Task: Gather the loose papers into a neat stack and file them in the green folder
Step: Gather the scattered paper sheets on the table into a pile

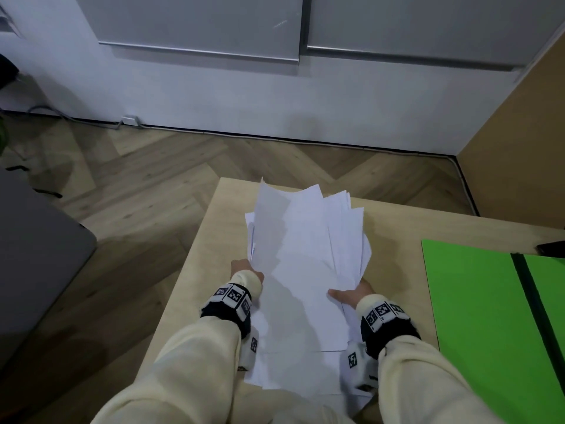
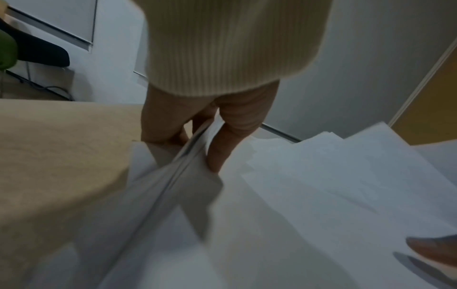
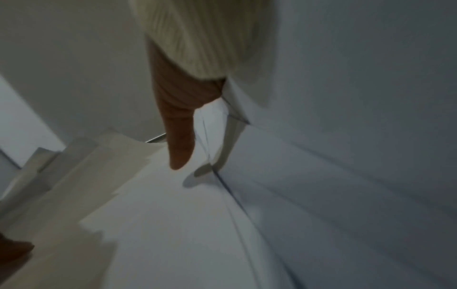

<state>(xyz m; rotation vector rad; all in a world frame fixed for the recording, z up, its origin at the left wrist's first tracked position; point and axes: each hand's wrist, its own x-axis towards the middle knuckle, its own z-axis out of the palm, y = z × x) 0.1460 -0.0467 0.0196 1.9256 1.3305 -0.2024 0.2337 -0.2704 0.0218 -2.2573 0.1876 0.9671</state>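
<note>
A fanned bundle of white papers (image 1: 301,255) is lifted over the middle of the wooden table (image 1: 208,240), its far corners splayed. My left hand (image 1: 246,269) grips the bundle's left edge, thumb (image 2: 222,148) on top and fingers beneath. My right hand (image 1: 351,293) grips the right edge, thumb (image 3: 179,140) on top, fingers hidden under the sheets. More white sheets (image 1: 293,374) lie flat on the table below the bundle. The green folder (image 1: 477,316) lies open on the table to the right, with a dark spine strip down its middle.
The table's far edge and left edge drop to a wooden floor (image 1: 137,185). A dark object (image 1: 552,248) sits at the table's right edge above the folder. A grey surface (image 1: 36,255) stands at the left.
</note>
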